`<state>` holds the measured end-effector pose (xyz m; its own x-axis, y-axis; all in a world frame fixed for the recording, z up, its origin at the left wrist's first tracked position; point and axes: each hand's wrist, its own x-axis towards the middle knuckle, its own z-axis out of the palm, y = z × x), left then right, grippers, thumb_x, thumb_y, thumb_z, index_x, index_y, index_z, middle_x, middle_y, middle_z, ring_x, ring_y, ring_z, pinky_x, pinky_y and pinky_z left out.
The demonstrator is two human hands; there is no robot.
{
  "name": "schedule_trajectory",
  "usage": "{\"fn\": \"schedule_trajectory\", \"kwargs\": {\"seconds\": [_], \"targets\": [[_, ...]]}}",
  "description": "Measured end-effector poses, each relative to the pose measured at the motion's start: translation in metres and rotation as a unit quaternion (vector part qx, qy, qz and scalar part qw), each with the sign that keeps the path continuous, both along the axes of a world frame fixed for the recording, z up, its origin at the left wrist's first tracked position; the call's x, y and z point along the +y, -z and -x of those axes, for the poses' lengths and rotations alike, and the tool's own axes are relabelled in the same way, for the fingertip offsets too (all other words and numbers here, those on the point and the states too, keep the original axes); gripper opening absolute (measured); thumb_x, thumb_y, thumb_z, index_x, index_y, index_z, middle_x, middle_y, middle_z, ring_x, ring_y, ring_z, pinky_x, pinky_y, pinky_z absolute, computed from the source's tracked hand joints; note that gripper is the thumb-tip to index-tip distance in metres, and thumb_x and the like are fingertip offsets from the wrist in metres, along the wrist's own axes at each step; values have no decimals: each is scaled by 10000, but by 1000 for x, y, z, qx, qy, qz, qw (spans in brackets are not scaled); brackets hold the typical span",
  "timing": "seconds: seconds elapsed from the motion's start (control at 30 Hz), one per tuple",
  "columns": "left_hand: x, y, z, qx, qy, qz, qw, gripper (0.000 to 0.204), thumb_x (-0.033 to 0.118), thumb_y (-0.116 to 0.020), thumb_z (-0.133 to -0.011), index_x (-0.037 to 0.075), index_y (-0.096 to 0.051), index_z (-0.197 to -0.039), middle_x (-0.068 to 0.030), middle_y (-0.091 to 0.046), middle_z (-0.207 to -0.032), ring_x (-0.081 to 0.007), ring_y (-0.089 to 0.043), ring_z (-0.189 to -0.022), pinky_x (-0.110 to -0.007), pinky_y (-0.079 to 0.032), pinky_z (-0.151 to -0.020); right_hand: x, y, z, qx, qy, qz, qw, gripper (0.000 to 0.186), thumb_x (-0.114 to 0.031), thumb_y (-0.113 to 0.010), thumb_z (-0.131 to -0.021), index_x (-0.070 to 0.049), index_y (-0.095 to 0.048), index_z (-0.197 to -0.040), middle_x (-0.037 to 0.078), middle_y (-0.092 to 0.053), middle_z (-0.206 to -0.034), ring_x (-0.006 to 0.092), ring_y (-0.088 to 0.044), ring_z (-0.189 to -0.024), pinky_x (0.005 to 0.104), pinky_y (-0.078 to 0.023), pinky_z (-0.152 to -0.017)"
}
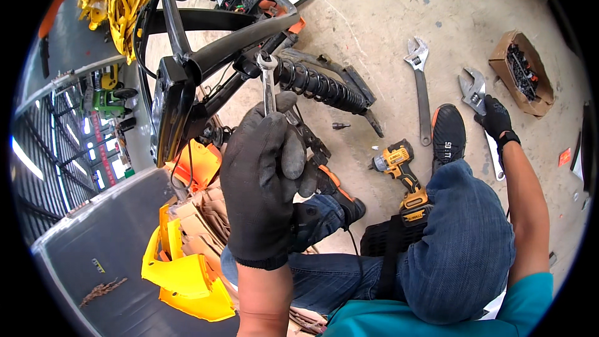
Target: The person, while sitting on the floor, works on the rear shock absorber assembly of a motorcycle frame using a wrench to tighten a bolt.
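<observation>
Hands point(259, 181) point(497, 117) on wrenches point(269, 90) point(472, 89); drill point(404, 173) (lettered battery point(416, 214)) between.

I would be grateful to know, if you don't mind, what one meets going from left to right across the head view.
Yellow plastic pieces → left hand holding a wrench → small dark metal piece → cordless drill → right shoe → right hand → orange slip.

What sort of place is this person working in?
Probably a vehicle workshop or assembly area: there's a black frame with a coil-spring shock absorber, a yellow power tool on the floor, and a wrench in the person's left hand.
</observation>
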<state>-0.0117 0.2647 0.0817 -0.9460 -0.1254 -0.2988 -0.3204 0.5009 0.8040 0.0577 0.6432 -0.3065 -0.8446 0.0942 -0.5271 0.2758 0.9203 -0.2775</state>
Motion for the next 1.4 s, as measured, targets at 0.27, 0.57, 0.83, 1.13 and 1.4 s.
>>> {"fn": "schedule_trajectory", "kwargs": {"seconds": [0.27,0.57,0.83,1.13,1.4], "targets": [[10,-1,11,65,76,66,993,138,-106,-490,-867,-30,-570,-950,-92,-551,-889,-61,-496,-549,-203,-392,-417,2,0,3,-4,-6,14,1000,554,-266,-782,-720,-28,-530,-1153,209,-608,-1077,384,-594,-1021,439,-482,-881],[13,20,8,-1,-103,-158,982,258,118,-450,-955,8,-449,-1189,-34,-547,-767,-65,-483,-504,-205,-412,-419,1,-2,2,4,-3,14,1000,556,-266,-782,-721,-26,-530,-1154,207,-607,-1077,383,-593,-1021,434,-481,-881],[16,27,8,-31,-124,-193,973,289,200,-450,-972,14,-492,-1189,-25,-509,-697,-68,-438,-480,-206,-411,-465,6,1,-1,27,-4,29,999,557,-263,-787,-715,-10,-544,-1148,213,-605,-1083,391,-587,-1022,432,-479,-883],[8,42,5,-1,-128,-234,964,408,342,-387,-1007,-10,-580,-1078,-46,-542,-697,-95,-484,-480,-234,-475,-488,-2,-48,29,103,-37,10,994,363,-293,-700,-807,-15,-556,-990,243,-630,-980,415,-596,-984,462,-487,-846],[2,52,3,-13,-167,-363,916,451,441,-394,-966,12,-527,-1007,-63,-522,-646,-148,-510,-466,-259,-415,-394,-195,-359,149,-40,-102,472,875,515,-530,-508,-950,-35,-634,-1015,42,-637,-790,112,-607,-719,250,-511,-653]]}}
